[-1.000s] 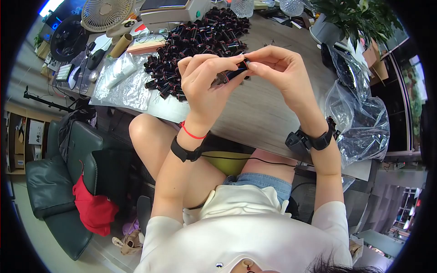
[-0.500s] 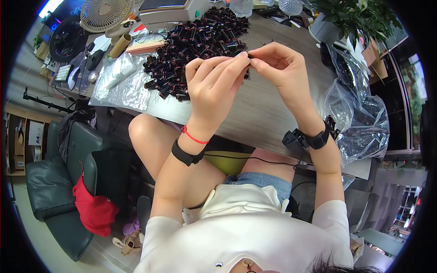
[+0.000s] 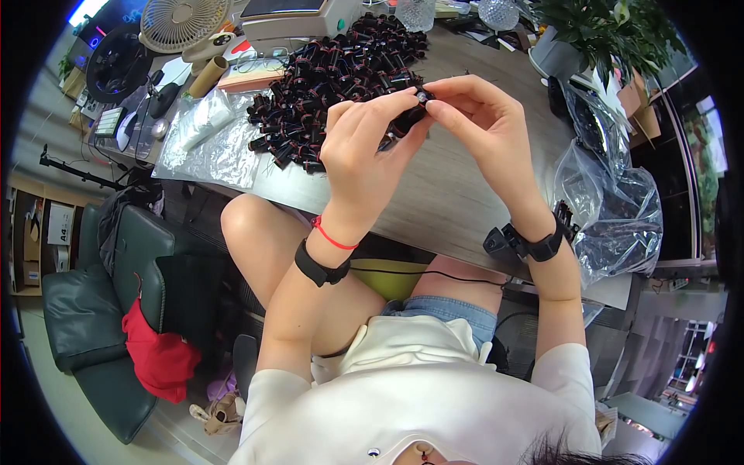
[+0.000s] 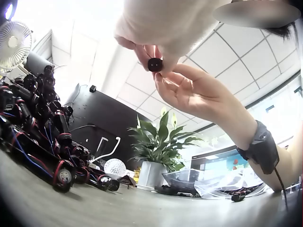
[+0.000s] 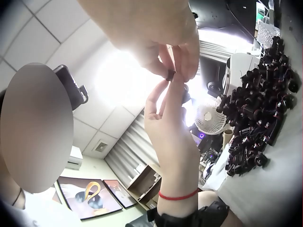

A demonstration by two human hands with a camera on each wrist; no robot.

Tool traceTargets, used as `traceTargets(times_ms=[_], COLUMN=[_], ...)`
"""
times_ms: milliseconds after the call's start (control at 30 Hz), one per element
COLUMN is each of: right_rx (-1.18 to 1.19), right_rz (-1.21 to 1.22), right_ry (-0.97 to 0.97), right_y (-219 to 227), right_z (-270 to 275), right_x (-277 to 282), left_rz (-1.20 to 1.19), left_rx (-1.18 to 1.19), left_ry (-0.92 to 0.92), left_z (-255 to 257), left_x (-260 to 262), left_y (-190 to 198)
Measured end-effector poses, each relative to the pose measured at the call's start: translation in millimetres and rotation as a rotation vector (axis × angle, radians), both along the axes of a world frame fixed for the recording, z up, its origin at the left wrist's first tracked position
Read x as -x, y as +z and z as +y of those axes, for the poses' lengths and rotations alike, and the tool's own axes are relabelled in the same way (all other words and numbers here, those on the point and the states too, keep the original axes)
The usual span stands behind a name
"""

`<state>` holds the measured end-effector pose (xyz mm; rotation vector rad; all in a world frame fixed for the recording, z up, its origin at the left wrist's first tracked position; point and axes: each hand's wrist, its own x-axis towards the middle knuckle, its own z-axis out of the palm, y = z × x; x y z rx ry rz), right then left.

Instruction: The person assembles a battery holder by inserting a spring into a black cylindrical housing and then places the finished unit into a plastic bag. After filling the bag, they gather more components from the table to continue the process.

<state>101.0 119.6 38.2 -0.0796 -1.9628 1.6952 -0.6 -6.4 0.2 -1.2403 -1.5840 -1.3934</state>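
Note:
In the head view the left hand [image 3: 360,159] pinches a small black cylindrical part [image 3: 411,118] between thumb and fingers. The right hand [image 3: 488,128] meets it from the other side, thumb and index finger gripping the part's end. Seen from the left wrist, the part's round dark end [image 4: 155,65] shows between the fingertips. The right wrist view shows only a small dark piece [image 5: 170,74] of it between both hands. Behind the hands lies a heap of similar black parts [image 3: 341,74] with red and blue wires.
Clear plastic bags [image 3: 209,143] lie left on the grey table [image 3: 434,201], and more plastic [image 3: 620,217] hangs over its right side. A fan [image 3: 182,25], a cardboard tube [image 3: 207,77], a white box [image 3: 291,23] and a potted plant [image 3: 554,53] stand at the back.
The black part has turned in the fingers; half a second ago the left hand mostly covered it, and now its body and round end show. Both hands have shifted slightly right since the first frame.

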Motion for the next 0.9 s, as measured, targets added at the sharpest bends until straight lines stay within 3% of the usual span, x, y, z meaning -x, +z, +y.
traceTargets(times_ms=[600,833,900], right_rx=[-0.037,0.032,0.019], right_rz=[0.131,0.186,0.18], right_ry=[-0.021,-0.004,-0.024], right_y=[-11.9,-16.7,-16.1], right_z=[-0.7,1.6,0.1], right_x=[3.5,7.8,7.5], left_rz=[-0.413,-0.895,-0.887], left_rx=[-0.066,-0.216,-0.209], left_ry=[-0.181,-0.561,-0.555], left_z=[3.8,6.4,7.2], left_x=[-13.0,-21.9,-21.7], left_y=[-2.9,-1.9,-3.1])
